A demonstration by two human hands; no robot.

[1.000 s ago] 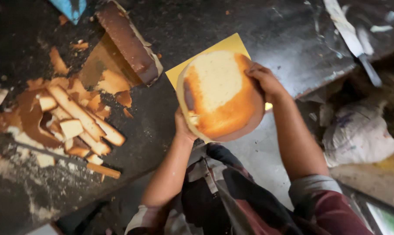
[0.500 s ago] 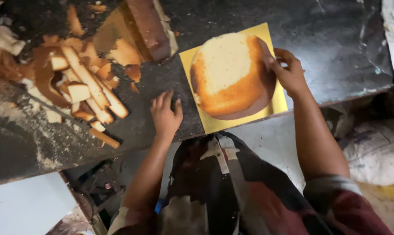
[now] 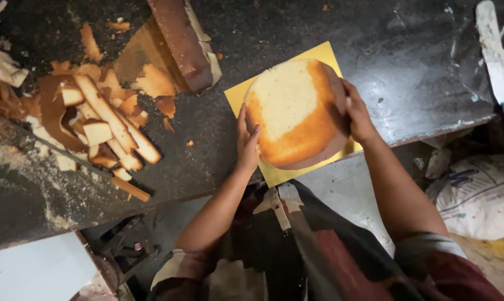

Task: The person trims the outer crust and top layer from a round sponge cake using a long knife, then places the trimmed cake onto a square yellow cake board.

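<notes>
Left hand: the left hand (image 3: pixel 247 142) lies with fingers stretched out flat against the left side of the round sponge cake with pale cut top and golden-brown crust (image 3: pixel 295 113); it presses on the cake and does not close around it
Right hand: the right hand (image 3: pixel 356 111) cups the right side of the cake, fingers bent over the brown edge, so the cake sits grasped between the two palms
Cake: it rests on the square yellow cardboard base (image 3: pixel 238 96), near the front edge of the table, and covers most of the board (only the corners and a strip in front stay visible)
Board: one corner of it goes a little over the table edge, toward the person
Table: the dark, scratched work table (image 3: pixel 408 72) carries crumbs and pale dust on its left part
Trimmings: a heap of cut brown crust strips and pale cake pieces (image 3: pixel 98 125) lies well apart from the cake, to the left
Loaf piece: a long brown-crusted slab of cake (image 3: pixel 184 42) stands tilted just beside the upper left corner of the board
Tool: a long white-smeared palette knife (image 3: pixel 492 50) lies at the far right of the table
Below: a white printed sack (image 3: pixel 480 195) sits on the floor to the right of the person
</notes>
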